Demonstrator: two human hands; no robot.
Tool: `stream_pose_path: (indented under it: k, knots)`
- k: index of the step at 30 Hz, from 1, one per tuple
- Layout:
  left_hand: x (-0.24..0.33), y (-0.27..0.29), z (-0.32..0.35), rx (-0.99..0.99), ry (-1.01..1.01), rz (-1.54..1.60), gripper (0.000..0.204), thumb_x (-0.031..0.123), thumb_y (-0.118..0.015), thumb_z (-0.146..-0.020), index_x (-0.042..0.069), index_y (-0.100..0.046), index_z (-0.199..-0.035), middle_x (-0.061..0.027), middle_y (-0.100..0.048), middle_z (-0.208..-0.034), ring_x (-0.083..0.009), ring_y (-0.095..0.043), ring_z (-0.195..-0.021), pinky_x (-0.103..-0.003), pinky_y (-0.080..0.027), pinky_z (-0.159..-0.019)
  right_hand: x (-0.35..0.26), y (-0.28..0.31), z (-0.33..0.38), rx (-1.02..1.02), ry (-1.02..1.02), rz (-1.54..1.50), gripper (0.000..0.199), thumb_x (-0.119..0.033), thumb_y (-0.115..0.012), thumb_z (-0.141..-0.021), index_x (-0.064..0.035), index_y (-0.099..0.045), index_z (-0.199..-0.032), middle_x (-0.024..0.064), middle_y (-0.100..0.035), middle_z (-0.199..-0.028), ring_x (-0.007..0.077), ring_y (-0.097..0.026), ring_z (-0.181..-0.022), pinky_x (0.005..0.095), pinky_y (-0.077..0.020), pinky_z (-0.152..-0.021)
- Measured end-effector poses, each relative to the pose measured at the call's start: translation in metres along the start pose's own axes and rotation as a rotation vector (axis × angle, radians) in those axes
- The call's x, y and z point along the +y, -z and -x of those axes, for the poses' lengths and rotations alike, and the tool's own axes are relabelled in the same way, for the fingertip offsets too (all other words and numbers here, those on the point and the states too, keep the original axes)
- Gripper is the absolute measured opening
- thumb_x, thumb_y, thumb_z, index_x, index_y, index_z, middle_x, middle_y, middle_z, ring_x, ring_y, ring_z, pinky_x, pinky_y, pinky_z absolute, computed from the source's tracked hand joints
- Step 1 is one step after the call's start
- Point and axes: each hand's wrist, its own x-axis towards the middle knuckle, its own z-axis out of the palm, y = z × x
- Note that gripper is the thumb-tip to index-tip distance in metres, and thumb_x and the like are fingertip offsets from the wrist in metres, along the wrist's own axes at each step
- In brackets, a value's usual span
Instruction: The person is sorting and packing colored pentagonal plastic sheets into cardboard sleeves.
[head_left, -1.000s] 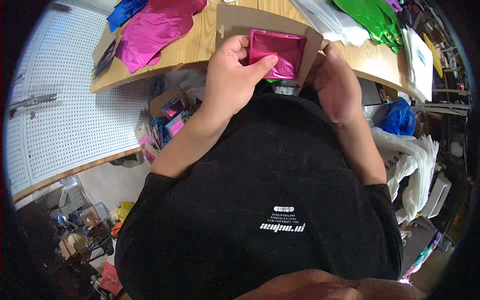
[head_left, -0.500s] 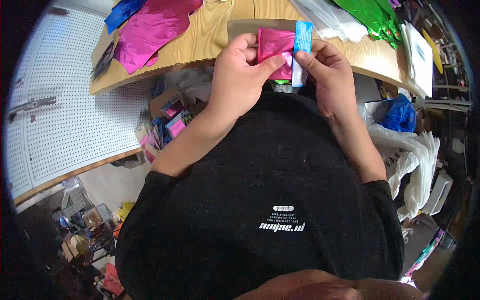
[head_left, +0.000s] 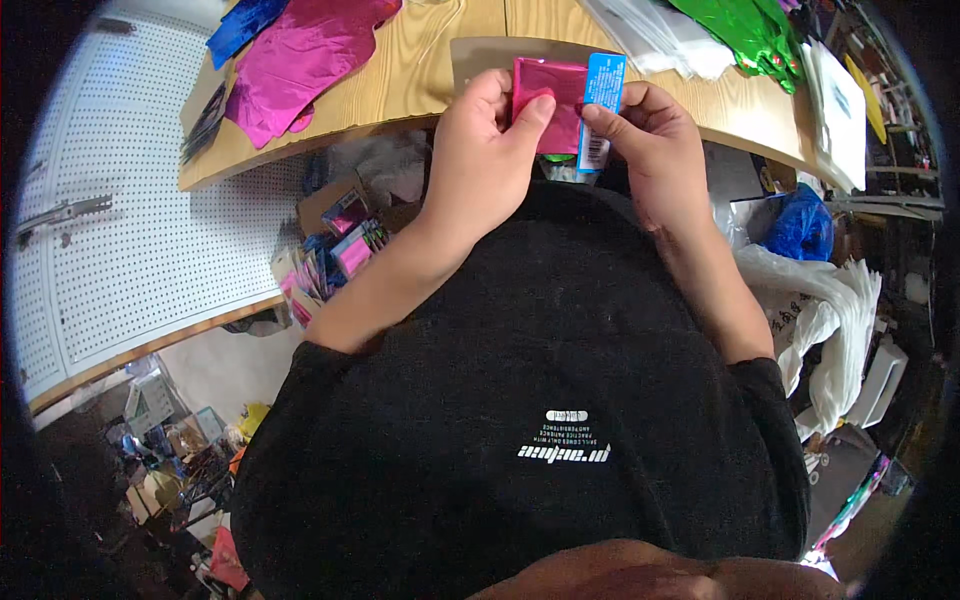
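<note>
My left hand [head_left: 487,145] pinches a folded square of shiny pink foil [head_left: 555,82], thumb lying across its front and fingers behind. Along the foil's right edge stands a narrow blue printed card [head_left: 604,82] with a white barcode part at its lower end. My right hand [head_left: 655,140] grips this card between thumb and curled fingers, and the card overlaps the foil. Both are held up at the near edge of the wooden table [head_left: 400,90]. Whatever the fingers touch behind the foil and card is hidden.
Flat pink foil [head_left: 305,65] and blue foil [head_left: 245,30] lie on the table's left. Clear plastic bags [head_left: 660,40] and green foil [head_left: 745,40] are at the right. Below the table, a box holds colourful packets [head_left: 350,250]. White plastic bags [head_left: 825,330] hang at right.
The blue card has tilted slightly and shifted a little left and down against the pink foil. My left thumb has moved up and left across the foil.
</note>
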Motion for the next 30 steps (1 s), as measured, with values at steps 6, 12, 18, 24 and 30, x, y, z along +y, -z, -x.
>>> stream_pose_path:
  k: [6, 12, 18, 24, 30]
  knots:
    - [0.001, 0.015, -0.009, -0.092, 0.05, -0.212, 0.021, 0.011, -0.077, -0.098, -0.001, -0.07, -0.114, -0.0064, -0.077, -0.094, -0.0087, -0.067, -0.082, -0.027, -0.055, -0.076, 0.002, 0.003, 0.0, 0.007, 0.008, -0.035, 0.013, -0.003, -0.076, -0.096, -0.0042, -0.067, -0.105, 0.0036, -0.074, -0.1, 0.0096, -0.068, -0.09, 0.0269, -0.0544, -0.084]
    - [0.006, 0.012, -0.011, -0.09, 0.009, -0.168, 0.039, 0.015, -0.082, -0.094, -0.004, -0.066, -0.124, -0.0075, -0.075, -0.097, -0.0128, -0.07, -0.087, -0.03, -0.057, -0.084, 0.008, 0.008, -0.003, -0.014, -0.019, -0.135, 0.015, 0.001, -0.073, -0.096, -0.004, -0.065, -0.108, 0.0042, -0.074, -0.101, 0.0101, -0.068, -0.09, 0.0274, -0.0545, -0.085]
    - [0.016, 0.022, -0.018, 0.217, -0.733, -0.946, 0.058, 0.019, -0.09, -0.085, -0.001, -0.062, -0.132, -0.0103, -0.076, -0.101, -0.0185, -0.071, -0.082, -0.031, -0.059, -0.079, 0.009, 0.016, 0.002, -0.045, 0.079, -0.172, 0.016, 0.004, -0.071, -0.097, -0.0046, -0.063, -0.108, 0.0042, -0.073, -0.102, 0.0113, -0.068, -0.091, 0.0283, -0.0553, -0.087]
    - [0.021, 0.031, -0.007, 0.048, -0.128, -0.113, 0.067, 0.01, -0.093, -0.08, -0.002, -0.057, -0.135, -0.0115, -0.075, -0.107, -0.0188, -0.074, -0.09, -0.031, -0.061, -0.081, -0.004, 0.007, 0.006, -0.04, 0.147, -0.198, 0.017, 0.005, -0.071, -0.096, -0.0054, -0.062, -0.107, 0.0035, -0.073, -0.101, 0.01, -0.068, -0.089, 0.0275, -0.0551, -0.084]
    - [0.029, 0.032, -0.006, -0.171, 0.134, 0.092, 0.062, 0.004, -0.09, -0.081, -0.004, -0.057, -0.133, -0.0122, -0.075, -0.108, -0.0181, -0.075, -0.093, -0.031, -0.061, -0.084, -0.01, 0.006, 0.009, -0.087, -0.01, -0.072, 0.032, 0.006, -0.069, -0.097, -0.0009, -0.063, -0.128, 0.0081, -0.075, -0.113, 0.0146, -0.072, -0.099, 0.0312, -0.0571, -0.093]
